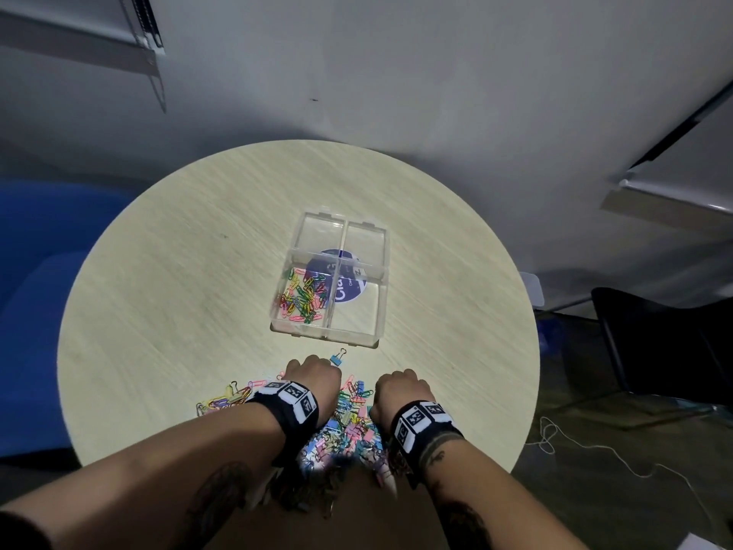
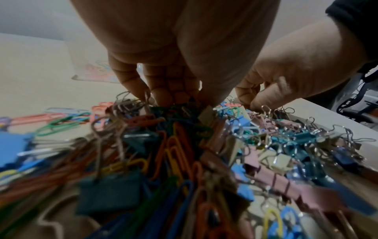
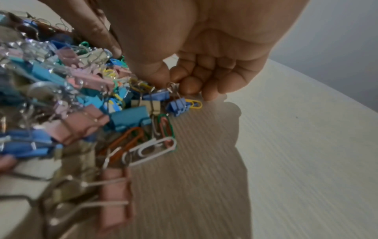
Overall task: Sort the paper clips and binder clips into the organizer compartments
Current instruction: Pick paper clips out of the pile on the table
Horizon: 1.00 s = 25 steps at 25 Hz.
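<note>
A clear four-compartment organizer (image 1: 359, 315) lies at the middle of the round table (image 1: 178, 291). Its near-left compartment holds coloured paper clips (image 1: 305, 295). A mixed pile of binder clips and paper clips (image 1: 353, 418) sits at the table's near edge. My left hand (image 2: 184, 100) dips fingers and thumb into the pile; the tips are buried, so what they hold is hidden. My right hand (image 3: 170, 80) pinches the wire handle of a small blue binder clip (image 3: 176, 106) at the pile's right edge. Another blue binder clip (image 1: 336, 359) lies alone just beyond my left hand (image 1: 313, 375).
A loose group of paper clips (image 1: 226, 396) spreads left of the pile. A blue seat (image 1: 31, 271) stands left of the table and a black chair (image 1: 654, 343) to the right. A white cord (image 1: 595, 454) trails on the floor.
</note>
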Each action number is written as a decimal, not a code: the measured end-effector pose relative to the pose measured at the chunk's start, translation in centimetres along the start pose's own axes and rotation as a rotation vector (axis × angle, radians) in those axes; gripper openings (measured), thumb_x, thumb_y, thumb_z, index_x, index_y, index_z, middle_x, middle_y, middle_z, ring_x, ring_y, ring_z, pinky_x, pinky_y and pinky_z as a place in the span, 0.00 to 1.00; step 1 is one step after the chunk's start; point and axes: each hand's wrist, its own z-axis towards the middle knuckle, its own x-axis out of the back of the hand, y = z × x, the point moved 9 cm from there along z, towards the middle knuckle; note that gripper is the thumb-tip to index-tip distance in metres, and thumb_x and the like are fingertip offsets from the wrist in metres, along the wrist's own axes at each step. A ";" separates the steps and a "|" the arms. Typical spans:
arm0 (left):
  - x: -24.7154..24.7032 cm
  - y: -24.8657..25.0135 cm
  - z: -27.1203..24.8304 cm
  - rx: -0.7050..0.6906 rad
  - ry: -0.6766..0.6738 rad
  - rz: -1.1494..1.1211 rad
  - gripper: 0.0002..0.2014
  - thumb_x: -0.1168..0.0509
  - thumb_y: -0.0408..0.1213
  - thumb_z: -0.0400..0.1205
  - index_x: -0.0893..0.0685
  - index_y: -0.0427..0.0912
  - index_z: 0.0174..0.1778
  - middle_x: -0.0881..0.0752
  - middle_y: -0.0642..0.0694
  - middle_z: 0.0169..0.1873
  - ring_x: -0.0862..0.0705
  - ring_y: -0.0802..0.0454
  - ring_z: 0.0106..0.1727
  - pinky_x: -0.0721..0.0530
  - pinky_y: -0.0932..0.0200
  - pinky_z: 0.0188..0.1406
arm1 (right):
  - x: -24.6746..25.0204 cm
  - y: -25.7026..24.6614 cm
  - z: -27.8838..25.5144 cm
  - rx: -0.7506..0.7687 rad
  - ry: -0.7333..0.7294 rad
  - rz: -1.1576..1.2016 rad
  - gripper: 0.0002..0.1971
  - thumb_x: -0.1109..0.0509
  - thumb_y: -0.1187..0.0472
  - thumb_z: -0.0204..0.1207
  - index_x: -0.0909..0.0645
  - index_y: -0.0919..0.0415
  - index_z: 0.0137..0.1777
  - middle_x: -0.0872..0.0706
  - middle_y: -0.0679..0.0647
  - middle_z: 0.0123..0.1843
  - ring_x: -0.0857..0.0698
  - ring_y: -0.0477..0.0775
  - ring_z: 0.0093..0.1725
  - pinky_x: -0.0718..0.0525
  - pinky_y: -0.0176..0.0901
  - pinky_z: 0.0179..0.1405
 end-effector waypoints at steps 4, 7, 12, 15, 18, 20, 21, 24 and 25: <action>0.9 -1.3 -1.2 -0.049 0.062 -0.177 0.10 0.45 0.43 0.86 0.21 0.47 0.57 0.17 0.45 0.55 0.21 0.42 0.60 0.26 0.47 0.60 | 0.4 1.9 -1.2 -0.117 0.017 0.468 0.09 0.33 0.57 0.72 0.22 0.58 0.51 0.14 0.58 0.49 0.15 0.61 0.45 0.18 0.46 0.40; 1.6 -3.3 -2.1 -0.061 0.098 -0.527 0.05 0.43 0.42 0.85 0.24 0.47 0.47 0.14 0.47 0.45 0.17 0.44 0.48 0.20 0.53 0.48 | -0.9 3.2 -2.2 -0.260 0.082 1.058 0.08 0.34 0.64 0.65 0.22 0.55 0.45 0.10 0.64 0.41 0.19 0.59 0.26 0.20 0.48 0.25; 1.8 -5.8 -3.8 -0.021 0.139 -0.897 0.06 0.30 0.41 0.78 0.21 0.51 0.38 0.14 0.54 0.34 0.17 0.57 0.35 0.21 0.61 0.35 | -1.4 2.3 -3.0 -0.338 0.044 1.388 0.11 0.42 0.71 0.76 0.17 0.68 0.42 0.21 0.61 0.27 0.27 0.53 0.21 0.33 0.40 0.23; 0.7 -6.8 -4.6 -0.007 0.121 -1.135 0.05 0.28 0.36 0.78 0.19 0.46 0.40 0.14 0.48 0.30 0.20 0.56 0.26 0.23 0.60 0.28 | -1.4 1.3 -2.5 -0.328 0.028 1.293 0.08 0.39 0.67 0.74 0.20 0.62 0.37 0.19 0.58 0.28 0.24 0.54 0.24 0.27 0.41 0.24; -0.2 -7.9 -5.6 -0.001 0.112 -1.251 0.04 0.31 0.31 0.80 0.18 0.44 0.42 0.12 0.43 0.30 0.17 0.50 0.29 0.21 0.57 0.29 | -0.2 -1.7 -2.1 -0.112 0.054 1.082 0.04 0.35 0.60 0.72 0.18 0.53 0.42 0.14 0.52 0.34 0.19 0.55 0.28 0.21 0.41 0.29; -0.9 -8.4 -6.2 -0.014 0.091 -1.321 0.07 0.34 0.26 0.79 0.18 0.43 0.45 0.11 0.39 0.32 0.16 0.48 0.32 0.19 0.55 0.33 | 0.5 -3.7 -1.3 0.025 0.070 0.656 0.12 0.32 0.55 0.75 0.14 0.47 0.57 0.10 0.47 0.52 0.12 0.49 0.47 0.16 0.38 0.48; -1.2 -8.7 -6.5 -0.019 0.083 -1.345 0.08 0.35 0.25 0.79 0.17 0.44 0.47 0.11 0.37 0.33 0.15 0.47 0.33 0.18 0.53 0.35 | 0.8 -4.5 -1.1 0.057 0.076 0.506 0.16 0.31 0.53 0.76 0.15 0.46 0.64 0.12 0.47 0.60 0.13 0.51 0.58 0.18 0.39 0.58; -1.8 -9.9 -7.3 0.017 0.081 -1.362 0.15 0.38 0.24 0.81 0.14 0.48 0.54 0.12 0.41 0.33 0.14 0.50 0.33 0.16 0.56 0.38 | 0.9 -5.8 -0.1 0.083 0.078 0.330 0.18 0.29 0.50 0.78 0.15 0.48 0.67 0.13 0.50 0.64 0.15 0.56 0.64 0.18 0.45 0.64; -1.8 -10.2 -7.4 0.046 0.082 -1.384 0.17 0.40 0.22 0.82 0.13 0.47 0.55 0.13 0.42 0.32 0.15 0.52 0.31 0.17 0.59 0.35 | 1.0 -5.9 -0.2 0.084 0.079 0.292 0.15 0.29 0.50 0.78 0.13 0.50 0.63 0.13 0.51 0.62 0.15 0.57 0.62 0.17 0.45 0.61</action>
